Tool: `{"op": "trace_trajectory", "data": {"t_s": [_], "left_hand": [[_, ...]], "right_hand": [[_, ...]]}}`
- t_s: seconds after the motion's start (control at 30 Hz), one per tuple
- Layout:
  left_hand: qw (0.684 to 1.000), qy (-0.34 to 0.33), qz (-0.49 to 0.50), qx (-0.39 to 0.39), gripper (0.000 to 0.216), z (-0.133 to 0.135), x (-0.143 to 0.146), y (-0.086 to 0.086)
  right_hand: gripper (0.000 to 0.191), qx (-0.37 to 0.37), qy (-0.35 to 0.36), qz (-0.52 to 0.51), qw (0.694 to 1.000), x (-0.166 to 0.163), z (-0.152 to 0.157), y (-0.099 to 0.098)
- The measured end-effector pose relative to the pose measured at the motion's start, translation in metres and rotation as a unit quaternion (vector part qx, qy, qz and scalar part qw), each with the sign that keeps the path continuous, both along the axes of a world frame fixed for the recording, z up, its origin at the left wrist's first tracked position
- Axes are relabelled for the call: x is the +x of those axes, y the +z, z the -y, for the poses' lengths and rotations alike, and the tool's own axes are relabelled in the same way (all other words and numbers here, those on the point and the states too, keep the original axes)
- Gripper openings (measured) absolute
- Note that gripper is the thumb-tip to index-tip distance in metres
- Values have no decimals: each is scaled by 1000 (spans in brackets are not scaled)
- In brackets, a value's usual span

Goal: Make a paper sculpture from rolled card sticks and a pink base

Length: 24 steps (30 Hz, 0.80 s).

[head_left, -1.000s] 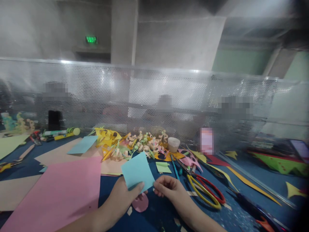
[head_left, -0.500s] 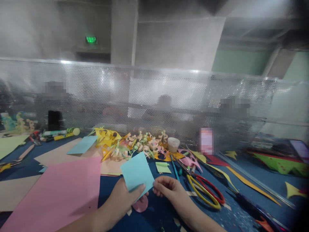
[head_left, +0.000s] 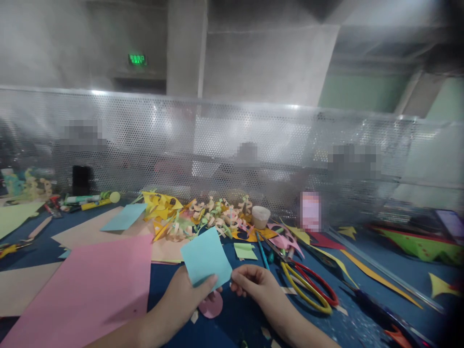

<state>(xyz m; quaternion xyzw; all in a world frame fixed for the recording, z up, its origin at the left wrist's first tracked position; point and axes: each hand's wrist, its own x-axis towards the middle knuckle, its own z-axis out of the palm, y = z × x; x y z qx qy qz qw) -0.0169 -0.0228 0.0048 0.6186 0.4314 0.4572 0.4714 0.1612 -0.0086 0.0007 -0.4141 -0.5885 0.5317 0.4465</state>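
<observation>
A square of light blue paper (head_left: 206, 256) is tilted up in front of me. My left hand (head_left: 194, 287) grips its lower left edge, thumb lying across the front. At the paper's right corner, my right hand (head_left: 250, 282) has thumb and fingertips pinched together on it. A round pink paper piece (head_left: 211, 306) shows just under my left fingers; whether they touch it I cannot tell. Right of my right hand lie scissors (head_left: 308, 287) with red and yellow handles. Behind the hands is a small pale green paper (head_left: 245, 251) beside a blue pencil-like stick (head_left: 263, 251).
A large pink sheet (head_left: 97, 285) and beige sheets (head_left: 87, 232) cover the left. Curled paper scraps (head_left: 213, 215) lie heaped at the back near a white cup (head_left: 260, 216). A perforated metal screen (head_left: 181, 145) stands behind. A dark blue pen-like tool (head_left: 380, 309) lies right.
Almost nothing differs. Both hands and the blue paper stay in place, with only a very slight shift at the right fingertips.
</observation>
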Motion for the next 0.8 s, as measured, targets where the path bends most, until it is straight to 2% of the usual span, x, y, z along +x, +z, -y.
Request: {"op": "trace_trajectory", "data": {"t_s": [0.53, 0.8], "left_hand": [[1000, 8, -28, -2, 23, 3, 1, 9], [999, -6, -39, 12, 22, 4, 1, 6]], "right_hand": [[32, 13, 6, -9, 1000, 0, 1, 3], [31, 20, 11, -18, 1000, -1, 1, 0]]}}
